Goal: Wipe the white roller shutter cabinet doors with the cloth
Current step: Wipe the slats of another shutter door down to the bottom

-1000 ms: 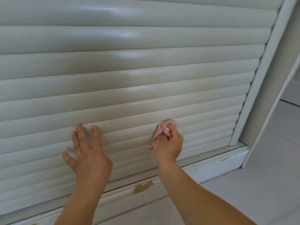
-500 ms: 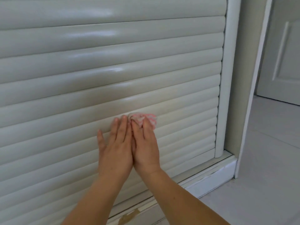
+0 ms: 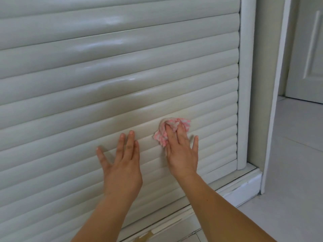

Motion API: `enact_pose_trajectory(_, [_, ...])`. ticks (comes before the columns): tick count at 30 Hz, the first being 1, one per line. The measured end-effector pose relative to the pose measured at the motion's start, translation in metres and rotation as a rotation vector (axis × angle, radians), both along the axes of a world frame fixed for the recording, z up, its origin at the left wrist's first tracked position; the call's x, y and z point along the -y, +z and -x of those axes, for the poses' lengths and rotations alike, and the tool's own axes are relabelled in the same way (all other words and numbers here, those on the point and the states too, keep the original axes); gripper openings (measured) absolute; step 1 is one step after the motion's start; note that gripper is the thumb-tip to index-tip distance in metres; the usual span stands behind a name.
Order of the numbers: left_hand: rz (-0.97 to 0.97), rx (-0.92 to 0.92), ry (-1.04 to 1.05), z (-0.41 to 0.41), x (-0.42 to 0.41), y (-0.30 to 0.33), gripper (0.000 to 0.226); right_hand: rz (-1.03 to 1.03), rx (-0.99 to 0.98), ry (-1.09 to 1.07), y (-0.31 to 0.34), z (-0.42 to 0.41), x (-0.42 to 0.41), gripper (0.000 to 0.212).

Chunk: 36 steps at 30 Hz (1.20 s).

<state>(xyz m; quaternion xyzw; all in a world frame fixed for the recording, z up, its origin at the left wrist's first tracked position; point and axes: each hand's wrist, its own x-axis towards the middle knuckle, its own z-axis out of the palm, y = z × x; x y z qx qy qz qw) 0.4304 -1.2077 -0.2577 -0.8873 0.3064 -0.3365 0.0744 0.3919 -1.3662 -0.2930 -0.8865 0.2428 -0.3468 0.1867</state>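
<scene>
The shutter (image 3: 122, 70) slats run level, left to right. The right hand (image 3: 181, 151) presses the bunched cloth (image 3: 173, 127) flat-fingered against a low slat; the left hand (image 3: 122, 165) lies spread beside it. A pale floor (image 3: 288, 172) and door (image 3: 311, 58) show at right.

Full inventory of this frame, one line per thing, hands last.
shutter door: 1, white, horizontal slats, fills the left and centre of the view
cloth: 1, pink and white, bunched against the slats under the right hand's fingers
side post: 1, white, upright along the shutter's right edge
base board: 1, white, chipped paint, below the shutter
panelled door: 1, white, far right background
floor: 1, pale tiles, lower right
left hand: 1, fingers straight and spread, flat on the slats left of the cloth
right hand: 1, fingers straight, pressing the cloth to the shutter
</scene>
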Motion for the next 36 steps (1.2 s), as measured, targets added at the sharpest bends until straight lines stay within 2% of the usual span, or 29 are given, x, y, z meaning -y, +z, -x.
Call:
enact_pose_trajectory(4, [-0.040,-0.069,0.065,0.008,0.001,0.006,0.071,-0.177,0.027,-0.083,0.002,-0.003,0.018,0.055])
enact_pose_trajectory(8, [0.030,0.040,0.018,-0.008,-0.008,-0.009,0.067,-0.183,0.087,-0.091,0.005,-0.002,0.015,0.056])
enact_pose_trajectory(14, [0.066,0.093,-0.071,-0.008,-0.013,-0.009,0.067,-0.219,0.206,-0.079,0.005,-0.005,0.009,0.059])
enact_pose_trajectory(22, [0.062,0.103,-0.102,-0.011,-0.016,-0.006,0.070,-0.443,0.445,-0.144,0.025,-0.015,0.019,0.056])
enact_pose_trajectory(28, [0.071,0.100,-0.077,-0.008,-0.011,-0.004,0.069,-0.219,0.349,-0.052,0.021,-0.025,-0.032,0.060])
enact_pose_trajectory(31, [0.095,0.113,-0.086,-0.008,-0.010,-0.006,0.070,0.011,0.312,-0.001,0.011,-0.023,-0.057,0.060])
enact_pose_trajectory(34, [0.103,0.152,-0.102,-0.011,-0.012,-0.007,0.066,0.179,0.188,0.037,0.006,-0.021,-0.048,0.055])
enact_pose_trajectory(36, [0.094,0.178,-0.114,-0.013,-0.014,-0.006,0.066,0.184,0.128,0.029,0.011,-0.018,-0.035,0.058])
